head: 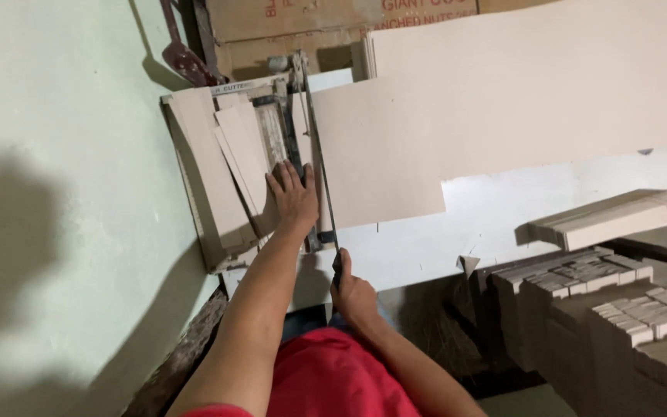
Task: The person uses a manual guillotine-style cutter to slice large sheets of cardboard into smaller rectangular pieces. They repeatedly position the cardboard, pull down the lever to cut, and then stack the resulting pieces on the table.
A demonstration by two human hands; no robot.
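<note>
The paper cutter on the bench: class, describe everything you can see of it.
The paper cutter is a flat guillotine type beside the pale green wall. Its long dark blade arm lies lowered along the right edge, pivoted at the far end. The right hand grips the near handle; the left hand presses flat on beige card strips lying on its bed. A large beige card sheet spreads out to the right of the blade.

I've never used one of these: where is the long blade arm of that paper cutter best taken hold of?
At its near end, where the right hand already closes on the blade arm. It pivots at the far end, so the near tip gives leverage, away from the left hand pressing the cardboard sheet.
</note>
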